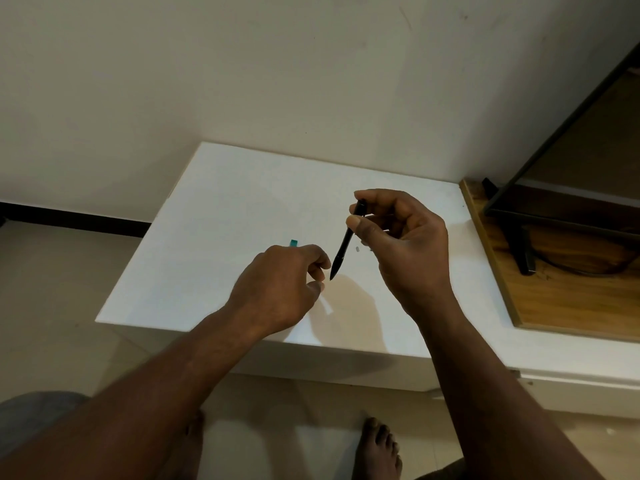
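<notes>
My right hand pinches a black pen near its top end, above the white table. The pen slants with its tip pointing down and left. That tip hangs just beside the fingertips of my left hand. My left hand's fingers curl around a thin pale tube. One end of it pokes out below the thumb, and a teal end shows behind the knuckles. A tiny grey piece lies on the table between pen and right hand.
The table stands against a cream wall. To its right is a wooden surface carrying a black metal frame. The table's front edge is near my forearms. Below are the tiled floor and a bare foot.
</notes>
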The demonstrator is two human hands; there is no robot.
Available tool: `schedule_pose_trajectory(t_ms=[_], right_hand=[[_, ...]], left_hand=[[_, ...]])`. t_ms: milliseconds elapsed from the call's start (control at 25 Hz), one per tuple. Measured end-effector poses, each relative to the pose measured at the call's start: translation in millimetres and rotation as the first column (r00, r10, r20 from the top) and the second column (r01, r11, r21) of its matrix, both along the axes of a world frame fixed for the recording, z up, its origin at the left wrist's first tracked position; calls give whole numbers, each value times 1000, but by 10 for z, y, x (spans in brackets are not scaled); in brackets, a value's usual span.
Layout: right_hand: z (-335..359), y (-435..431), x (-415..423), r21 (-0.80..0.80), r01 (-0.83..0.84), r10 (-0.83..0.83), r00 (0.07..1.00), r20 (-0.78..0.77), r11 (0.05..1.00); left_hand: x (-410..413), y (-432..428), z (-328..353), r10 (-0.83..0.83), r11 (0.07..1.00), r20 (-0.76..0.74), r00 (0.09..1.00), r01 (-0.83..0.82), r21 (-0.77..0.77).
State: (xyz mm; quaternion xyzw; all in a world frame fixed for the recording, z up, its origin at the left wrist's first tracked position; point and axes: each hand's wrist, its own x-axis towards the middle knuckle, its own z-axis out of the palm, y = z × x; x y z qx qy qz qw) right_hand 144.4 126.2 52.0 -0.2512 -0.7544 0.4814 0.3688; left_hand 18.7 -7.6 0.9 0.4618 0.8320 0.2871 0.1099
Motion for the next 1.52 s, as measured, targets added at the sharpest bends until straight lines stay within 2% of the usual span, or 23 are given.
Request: schedule_pose_trajectory(t_ms=[280, 520, 760, 1080, 1280, 1400, 1520], right_hand=[[1, -11, 0, 16, -16, 16, 1000, 0, 1000], [-8, -52, -15, 64, -49, 45, 997, 60, 997], [-3, -79, -22, 130, -41, 28, 995, 96, 991], [-17, -100, -37, 89, -32, 24, 995, 93, 995], [-31, -120, -64, 62, -52, 45, 993, 108, 997], [-23, 66, -19, -14, 33, -30, 987, 159, 999], [-101, 335, 87, 11, 181, -174, 923, 343, 983]], left_hand=[[-7, 6, 1, 9, 995, 10, 1000, -10, 95], [-8, 7, 37, -4, 978, -23, 1000, 8, 210], [2, 16, 31, -18, 972, -20, 1000, 22, 235], [34, 26, 80, -42, 958, -25, 999, 48, 284], [21, 7, 128, 50, 946, -11, 999, -44, 320], [2, 0, 140, 122, 945, 51, 991, -132, 299], [-9, -13, 156, 149, 944, 97, 984, -171, 282]])
